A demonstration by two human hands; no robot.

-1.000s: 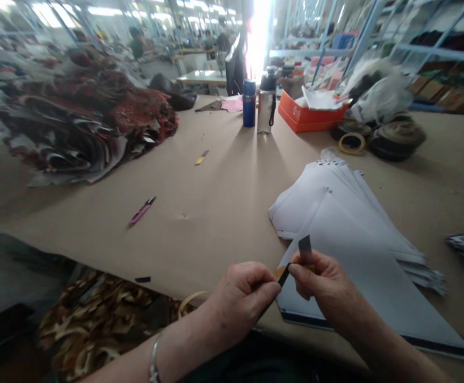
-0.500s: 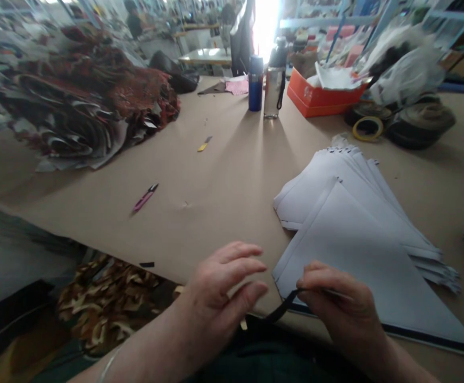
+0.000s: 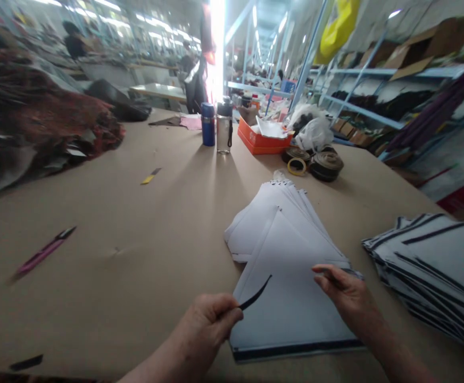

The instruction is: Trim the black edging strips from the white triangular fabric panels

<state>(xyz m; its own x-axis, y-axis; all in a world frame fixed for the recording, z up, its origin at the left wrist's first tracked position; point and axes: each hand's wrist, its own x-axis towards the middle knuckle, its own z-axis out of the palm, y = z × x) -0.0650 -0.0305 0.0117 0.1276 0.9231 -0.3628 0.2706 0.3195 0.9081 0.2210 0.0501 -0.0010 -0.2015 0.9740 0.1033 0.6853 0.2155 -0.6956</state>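
Observation:
My left hand (image 3: 214, 314) is closed in a pinch on a short black strip (image 3: 256, 293). The strip's free end points up and right over a white cut panel (image 3: 283, 298). That panel has a black band (image 3: 296, 348) along its near edge and lies over a fanned stack of white panels (image 3: 251, 226). Above the panel's right side hovers my right hand (image 3: 341, 287). Its thumb and forefinger tips are slightly apart, the other fingers are curled, and nothing shows between them.
Right of me is a pile of black-striped white panels (image 3: 439, 266). Pink thread snips (image 3: 46, 252), a yellow-and-grey piece (image 3: 151, 176) and a black scrap (image 3: 26, 363) lie left. Bottles (image 3: 224, 130), an orange box (image 3: 262, 142) and rolls (image 3: 325, 166) stand farther back.
The black strip has passed from my right hand to my left, which was open before. My right hand has come away from it. The view has swung right and up, showing the striped pile.

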